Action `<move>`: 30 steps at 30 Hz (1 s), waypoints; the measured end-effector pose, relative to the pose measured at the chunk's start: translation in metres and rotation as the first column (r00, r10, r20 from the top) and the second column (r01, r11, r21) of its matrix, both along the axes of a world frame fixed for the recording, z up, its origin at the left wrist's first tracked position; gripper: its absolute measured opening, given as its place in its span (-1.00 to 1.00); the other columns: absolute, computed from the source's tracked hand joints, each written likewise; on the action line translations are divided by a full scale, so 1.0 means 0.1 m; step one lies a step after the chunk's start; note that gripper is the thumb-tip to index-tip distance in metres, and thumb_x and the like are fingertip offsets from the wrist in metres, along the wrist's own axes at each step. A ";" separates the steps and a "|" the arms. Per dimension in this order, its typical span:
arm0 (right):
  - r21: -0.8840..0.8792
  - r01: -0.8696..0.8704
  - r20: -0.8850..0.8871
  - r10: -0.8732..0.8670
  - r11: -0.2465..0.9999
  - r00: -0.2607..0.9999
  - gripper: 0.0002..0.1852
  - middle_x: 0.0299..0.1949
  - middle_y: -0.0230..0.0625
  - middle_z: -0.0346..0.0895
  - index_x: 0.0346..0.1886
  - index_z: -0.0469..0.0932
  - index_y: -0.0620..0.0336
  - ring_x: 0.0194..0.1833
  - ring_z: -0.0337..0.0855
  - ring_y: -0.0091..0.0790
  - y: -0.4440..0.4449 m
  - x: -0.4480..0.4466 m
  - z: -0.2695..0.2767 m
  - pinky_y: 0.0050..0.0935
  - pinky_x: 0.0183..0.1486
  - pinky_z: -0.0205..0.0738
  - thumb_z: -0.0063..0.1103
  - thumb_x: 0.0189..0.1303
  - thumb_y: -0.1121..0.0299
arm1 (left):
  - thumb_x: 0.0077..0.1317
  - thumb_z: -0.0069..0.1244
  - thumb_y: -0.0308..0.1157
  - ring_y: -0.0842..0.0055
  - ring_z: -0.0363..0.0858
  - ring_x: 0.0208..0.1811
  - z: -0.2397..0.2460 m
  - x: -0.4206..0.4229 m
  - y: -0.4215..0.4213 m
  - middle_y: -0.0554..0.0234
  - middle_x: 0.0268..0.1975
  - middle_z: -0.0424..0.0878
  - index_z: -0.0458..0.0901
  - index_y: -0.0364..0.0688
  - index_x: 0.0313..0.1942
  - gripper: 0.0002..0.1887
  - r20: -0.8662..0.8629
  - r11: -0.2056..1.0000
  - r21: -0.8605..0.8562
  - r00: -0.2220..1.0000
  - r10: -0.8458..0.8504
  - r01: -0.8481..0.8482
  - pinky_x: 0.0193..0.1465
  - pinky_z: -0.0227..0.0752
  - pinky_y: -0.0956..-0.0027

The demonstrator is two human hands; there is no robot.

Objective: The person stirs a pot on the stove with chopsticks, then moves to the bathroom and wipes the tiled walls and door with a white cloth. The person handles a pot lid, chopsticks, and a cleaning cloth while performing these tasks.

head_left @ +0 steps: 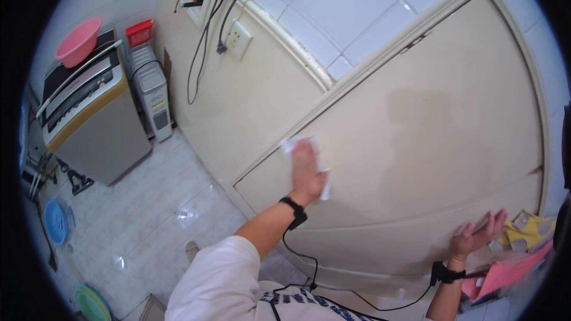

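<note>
My left hand (307,176) presses a white cloth (324,187) flat against a cream door (357,142), close to the door's edge. The cloth shows around my fingers and below the thumb. My right hand (476,237) is at the lower right, fingers extended and holding nothing. It is near the door's surface; whether it touches is unclear. Beside its fingertips hangs a yellow and grey cloth item (528,232), with a pink cloth or sheet (508,272) below it. Both wrists wear black bands joined to a thin cable (366,305).
A washing machine (98,120) bears a pink basin (79,43). Next to it stands a slim white appliance (151,89) with a red basket (139,32) on top. Cables hang by a wall socket (239,40). Blue (55,222) and green (91,305) basins are on the tiled floor (147,214).
</note>
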State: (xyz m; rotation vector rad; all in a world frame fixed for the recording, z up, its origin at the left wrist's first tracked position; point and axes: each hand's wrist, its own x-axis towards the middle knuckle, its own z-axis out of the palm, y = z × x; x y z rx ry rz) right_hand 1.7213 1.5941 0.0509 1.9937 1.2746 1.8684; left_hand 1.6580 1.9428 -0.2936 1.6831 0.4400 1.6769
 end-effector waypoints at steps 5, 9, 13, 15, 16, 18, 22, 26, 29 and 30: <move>0.008 -0.008 0.005 0.008 1.000 1.000 -0.44 0.63 0.11 0.24 0.47 0.35 0.08 0.67 0.10 0.22 -0.04 0.02 0.00 0.33 0.67 -0.30 -0.07 0.57 -0.02 | 0.56 -0.13 -0.22 -0.16 -0.04 0.73 0.10 0.07 -0.34 -0.39 0.68 0.06 0.13 -0.52 0.59 -0.25 0.076 0.855 -0.518 0.996 0.039 0.006 0.74 -0.24 -0.19; 0.026 -0.019 -0.012 0.019 0.999 1.000 -0.45 0.64 0.11 0.22 0.44 0.37 0.07 0.67 0.12 0.24 -0.08 0.03 -0.01 0.35 0.66 -0.30 -0.06 0.55 -0.02 | 0.49 -0.08 -0.40 -0.20 -0.04 0.74 1.94 0.03 0.26 -0.34 0.67 0.13 0.26 -0.50 0.56 -0.32 0.226 0.965 0.253 0.974 0.008 -0.067 0.73 -0.31 -0.20; 0.044 -0.006 -0.028 0.007 0.999 1.000 -0.46 0.64 0.11 0.23 0.44 0.37 0.07 0.66 0.14 0.25 -0.09 0.02 -0.01 0.35 0.67 -0.31 -0.07 0.54 0.01 | 0.45 0.00 -0.42 -0.08 0.19 0.66 3.57 0.17 0.91 -0.23 0.60 0.31 0.35 -0.42 0.53 -0.34 0.257 0.876 0.449 0.964 0.063 -0.176 0.68 0.04 -0.12; 0.040 -0.018 -0.040 0.020 0.999 0.999 -0.46 0.63 0.11 0.24 0.44 0.37 0.07 0.66 0.14 0.26 -0.08 0.01 -0.01 0.34 0.67 -0.32 -0.07 0.54 0.02 | 0.45 0.03 -0.34 -0.04 0.18 0.67 3.74 0.16 0.97 -0.17 0.62 0.29 0.35 -0.39 0.53 -0.32 0.274 0.857 0.475 0.959 0.070 -0.198 0.68 0.04 -0.10; 0.040 -0.023 -0.042 0.025 0.999 0.999 -0.47 0.63 0.11 0.25 0.44 0.37 0.06 0.66 0.13 0.26 -0.08 0.02 -0.01 0.33 0.67 -0.32 -0.07 0.54 0.02 | 0.44 0.04 -0.30 -0.02 0.18 0.68 3.68 0.16 0.95 -0.14 0.63 0.27 0.36 -0.37 0.53 -0.31 0.242 0.843 0.489 0.964 0.115 -0.223 0.69 0.04 -0.09; 0.050 -0.034 -0.050 0.037 0.998 0.998 -0.47 0.63 0.11 0.25 0.43 0.38 0.06 0.66 0.13 0.26 -0.06 0.01 0.00 0.32 0.68 -0.33 -0.07 0.55 0.02 | 0.45 0.05 -0.25 -0.01 0.18 0.68 3.26 0.11 0.88 -0.10 0.63 0.28 0.35 -0.35 0.54 -0.29 0.189 0.888 0.429 0.978 0.092 -0.167 0.69 0.02 -0.10; 0.046 -0.011 -0.044 0.013 0.999 0.999 -0.45 0.64 0.09 0.25 0.44 0.38 0.09 0.66 0.14 0.24 -0.04 0.00 0.01 0.31 0.68 -0.31 -0.07 0.57 -0.02 | 0.50 0.01 -0.26 -0.18 0.15 0.66 1.73 0.00 0.79 -0.24 0.63 0.24 0.29 -0.46 0.54 -0.30 -0.025 0.937 0.340 0.996 0.090 -0.077 0.68 -0.01 -0.22; 0.029 -0.024 -0.015 0.025 0.999 1.000 -0.44 0.64 0.08 0.25 0.46 0.36 0.10 0.67 0.12 0.22 -0.02 0.00 0.00 0.30 0.68 -0.30 -0.08 0.59 -0.02 | 0.48 0.03 -0.24 -0.20 0.11 0.68 0.06 -0.13 0.62 -0.26 0.65 0.19 0.27 -0.46 0.54 -0.27 -0.193 0.967 0.246 0.975 0.108 -0.058 0.70 -0.06 -0.20; 0.024 0.001 -0.015 -0.001 1.000 1.000 -0.44 0.64 0.07 0.24 0.47 0.35 0.11 0.67 0.12 0.21 -0.01 0.00 0.00 0.29 0.68 -0.28 -0.10 0.61 -0.03 | 0.50 -0.02 -0.27 -0.24 0.04 0.69 -0.56 -0.25 0.44 -0.34 0.66 0.11 0.19 -0.48 0.57 -0.26 -0.208 0.985 0.147 0.971 0.116 -0.086 0.72 -0.12 -0.19; 0.014 0.003 0.005 -0.003 1.000 1.000 -0.44 0.64 0.08 0.24 0.47 0.34 0.11 0.67 0.12 0.21 -0.01 0.00 0.00 0.29 0.68 -0.27 -0.11 0.62 -0.04 | 0.51 -0.04 -0.28 -0.24 0.01 0.70 -0.59 -0.24 0.37 -0.36 0.67 0.09 0.17 -0.49 0.57 -0.26 -0.196 0.997 0.053 0.978 0.071 -0.062 0.73 -0.15 -0.18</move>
